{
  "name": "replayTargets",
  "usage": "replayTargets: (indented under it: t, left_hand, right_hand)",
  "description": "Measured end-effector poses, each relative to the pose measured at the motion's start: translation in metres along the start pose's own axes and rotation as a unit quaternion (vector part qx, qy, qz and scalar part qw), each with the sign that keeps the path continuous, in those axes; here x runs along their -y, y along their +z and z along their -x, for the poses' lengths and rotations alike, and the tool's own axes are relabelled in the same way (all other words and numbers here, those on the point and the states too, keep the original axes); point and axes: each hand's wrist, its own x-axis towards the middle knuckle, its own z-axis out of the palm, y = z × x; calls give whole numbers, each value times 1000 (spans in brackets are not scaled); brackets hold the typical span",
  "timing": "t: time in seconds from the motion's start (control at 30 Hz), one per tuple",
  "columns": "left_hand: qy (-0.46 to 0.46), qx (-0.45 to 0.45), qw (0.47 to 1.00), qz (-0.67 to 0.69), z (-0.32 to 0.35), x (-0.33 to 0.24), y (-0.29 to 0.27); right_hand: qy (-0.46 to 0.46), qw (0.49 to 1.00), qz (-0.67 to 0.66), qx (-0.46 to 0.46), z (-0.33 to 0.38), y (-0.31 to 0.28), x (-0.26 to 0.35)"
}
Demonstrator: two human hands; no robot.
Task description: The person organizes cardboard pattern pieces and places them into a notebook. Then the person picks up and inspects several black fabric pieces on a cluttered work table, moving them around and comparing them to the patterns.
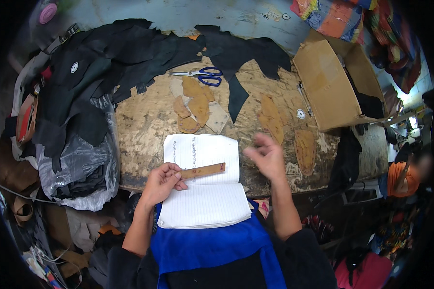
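Left hand (163,183) pinches a brown strip (206,171) jutting rightward over the notebook (203,206).

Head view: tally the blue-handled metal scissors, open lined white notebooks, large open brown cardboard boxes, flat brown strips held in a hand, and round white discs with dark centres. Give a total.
Blue-handled scissors: 1
Open lined notebook: 1
Large brown cardboard box: 1
Flat brown strip in left hand: 1
Round white discs: 3
Total: 7

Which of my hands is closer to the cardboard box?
Right. Your right hand is left of the cardboard box; your left hand, holding a brown strip over the notebook, is farther left.
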Motion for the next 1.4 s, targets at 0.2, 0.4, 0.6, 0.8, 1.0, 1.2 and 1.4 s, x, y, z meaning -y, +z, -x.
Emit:
replayTargets:
  t: [0.2, 0.4, 0.6, 0.8, 1.0, 1.2, 1.4]
  left_hand:
    - [-1, 29, 999, -20, -2, 0, 8]
    - [36, 6, 997, -70, 1, 2, 9]
    - [37, 20, 992, -117, -1, 0, 8]
    - [19, -17, 991, -128, -2, 0, 10]
    - [1, -26, 994, -103, -4, -1, 10]
    - [-8, -32, 996, -77, -7, 0, 10]
    - [7, -30, 996, -80, -7, 2, 10]
  right_hand:
    - [66, 954, -140, 255, 30, 45, 27]
    - [39, 972, -206, 108, 5, 1, 34]
    - [-16, 958, -269, -98, -31, -58, 32]
    - [-49, 940, -267, -205, -59, -94, 27]
    - [-92, 942, -230, -225, -68, -144, 53]
    - [-131, 934, -220, -251, -67, -168, 69]
    - [-56, 962, -122, -240, -74, -137, 37]
